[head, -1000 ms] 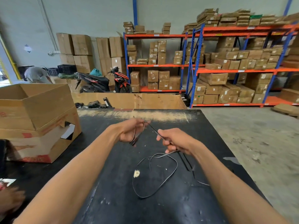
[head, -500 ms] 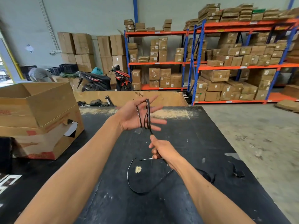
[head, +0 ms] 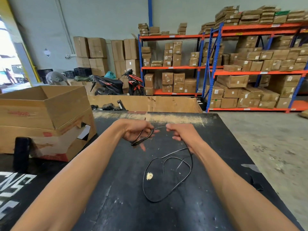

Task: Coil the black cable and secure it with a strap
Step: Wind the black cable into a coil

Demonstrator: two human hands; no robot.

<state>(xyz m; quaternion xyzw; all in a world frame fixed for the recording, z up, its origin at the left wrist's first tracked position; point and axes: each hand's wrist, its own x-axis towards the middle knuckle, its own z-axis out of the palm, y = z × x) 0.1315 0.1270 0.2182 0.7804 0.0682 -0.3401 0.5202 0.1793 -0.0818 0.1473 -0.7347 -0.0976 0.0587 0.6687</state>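
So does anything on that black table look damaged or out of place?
Yes: the lower brown cardboard box at the table's left is torn, with a ragged hole in its side. The black tabletop is worn bare along its far edge, and a small pale scrap lies inside the loose black cable.

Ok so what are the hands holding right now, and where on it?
Both hold the black cable. The left hand grips the coiled loops already gathered; the right hand pinches the run leading off the coil. The rest lies loose on the table.
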